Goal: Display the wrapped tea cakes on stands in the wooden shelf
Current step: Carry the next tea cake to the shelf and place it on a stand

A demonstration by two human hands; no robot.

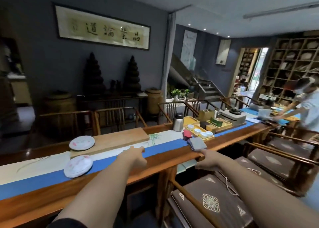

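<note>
Two wrapped tea cakes, round, in white paper with faint red print too blurred to read: the nearer tea cake lies flat on the blue-and-cream table runner; the farther tea cake rests on the left end of a pale wooden board, overhanging its near edge. Neither is on a stand or in a shelf. Left hand, empty, fingers extended and loosely together over the runner, right of the cakes and apart from them. Right hand, at the table's near edge, fingers curled downward; whether it grips the edge cannot be told. Just beyond it, a folded grey cloth beside a red one. Surface: long wooden table, reddish-brown, running left to right. Further along: one steel thermos, a yellow tray holding four white cups, several boxes, a stone-grey tea stand with a dark kettle. Room: dark blue-grey walls; framed calligraphy panel with four large characters; two dark tiered pagoda-form ornaments on a sideboard; wooden armchairs with brown patterned cushions; a staircase at the rear; wooden shelf, gridded compartments, on the right wall, well apart from the cakes. A second person in a pale shirt leans over the table's far end.
</note>
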